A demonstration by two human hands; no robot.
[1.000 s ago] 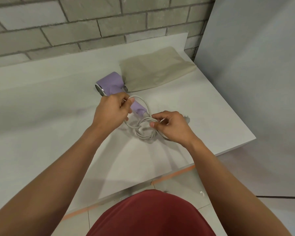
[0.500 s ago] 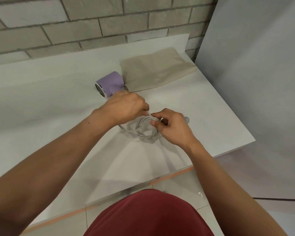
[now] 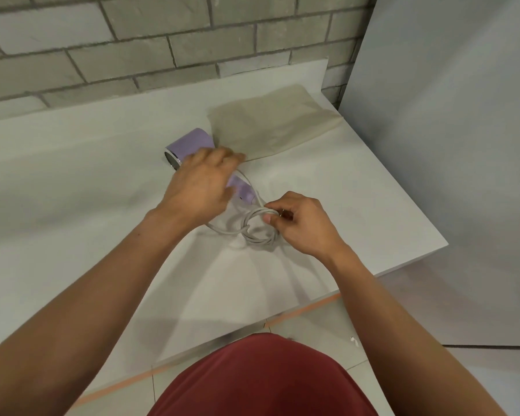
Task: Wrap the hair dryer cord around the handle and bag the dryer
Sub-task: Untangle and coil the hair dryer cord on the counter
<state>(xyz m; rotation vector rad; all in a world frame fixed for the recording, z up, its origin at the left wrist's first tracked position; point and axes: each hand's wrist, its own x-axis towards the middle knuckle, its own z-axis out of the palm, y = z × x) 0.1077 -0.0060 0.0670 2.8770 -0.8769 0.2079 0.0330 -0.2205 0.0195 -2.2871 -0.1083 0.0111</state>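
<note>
Moved since the earlier frame: left hand, off the cord and up over the hair dryer, blurred; I cannot tell whether it grips.
Item one, nearest: right hand, pinching the looped cord on the table, unchanged.
Item two, just beyond that pinch: lilac handle, bare of cord.
Item three, farthest: bag, flat, just beside the dryer's barrel.
I judge the wrapping not yet begun.

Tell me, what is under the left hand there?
The purple hair dryer lies under the left hand. Its barrel shows beyond the hand and its handle on the near side, with the grey cord leading off. The middle is covered, so any grip is hidden.
</note>
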